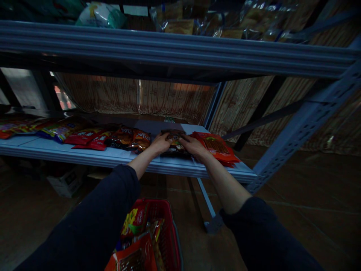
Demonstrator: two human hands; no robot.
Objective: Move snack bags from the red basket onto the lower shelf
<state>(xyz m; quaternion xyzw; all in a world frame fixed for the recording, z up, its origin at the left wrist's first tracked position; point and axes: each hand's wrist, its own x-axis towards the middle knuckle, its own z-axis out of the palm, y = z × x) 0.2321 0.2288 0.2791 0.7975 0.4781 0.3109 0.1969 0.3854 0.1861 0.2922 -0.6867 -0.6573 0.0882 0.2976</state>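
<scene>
A dark snack bag [176, 144] lies on the middle shelf [121, 155] between my two hands. My left hand [162, 143] rests on its left side, and my right hand [193, 146] touches its right side. How tightly the fingers close on the bag is hard to see in the dim light. Just right of my right hand are stacked red-orange packets [216, 147]. To the left of my left hand lie orange-and-black bags [128, 138], then red bags [86, 136].
Below the shelf, a red basket [174, 241] holds several snack packets. The upper shelf beam [169, 52] crosses above my hands, with bagged goods over it. A slotted blue post [304, 130] stands at right. A white box [66, 183] sits on the floor at left.
</scene>
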